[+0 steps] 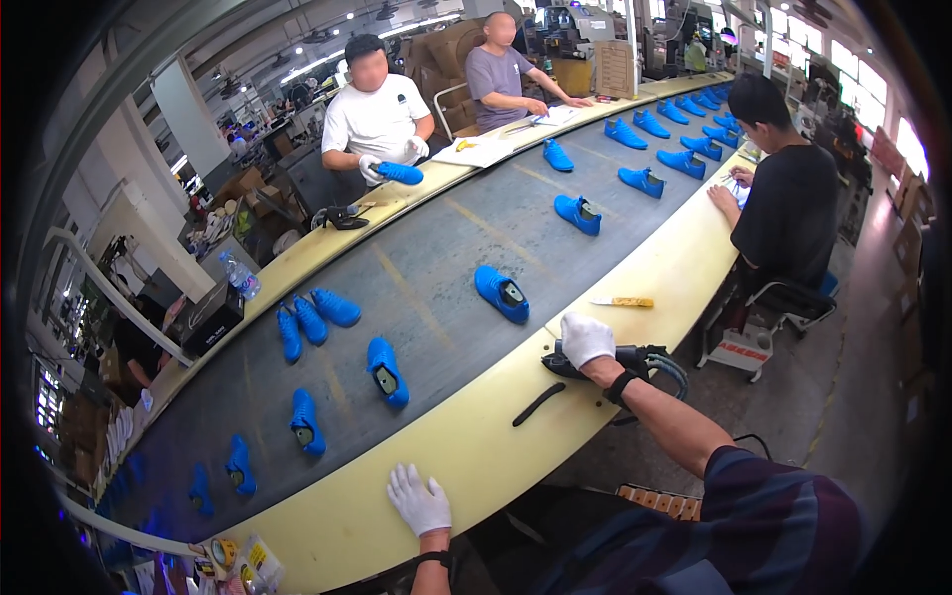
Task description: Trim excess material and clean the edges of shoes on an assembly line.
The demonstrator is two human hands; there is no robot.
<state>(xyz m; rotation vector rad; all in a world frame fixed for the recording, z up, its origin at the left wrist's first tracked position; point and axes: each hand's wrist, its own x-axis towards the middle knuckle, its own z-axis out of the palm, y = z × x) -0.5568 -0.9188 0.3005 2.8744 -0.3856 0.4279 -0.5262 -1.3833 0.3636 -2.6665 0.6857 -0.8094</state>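
My right hand [586,337], in a white glove, is closed over a black hot-air tool [635,358] lying on the yellow ledge [476,446] of the conveyor. My left hand [417,499], also gloved in white, rests flat and empty on the same ledge nearer to me. A blue shoe [501,293] lies on the grey belt [436,288] just beyond my right hand. Another blue shoe [387,371] sits further left. A black strip [538,404] lies on the ledge between my hands.
Several blue shoes run along the belt both ways. A yellow-handled knife [624,301] lies on the ledge. A seated person in black [788,203] works to my right; two people [377,119] sit across the belt, one holding a shoe. A water bottle [239,275] stands across the belt.
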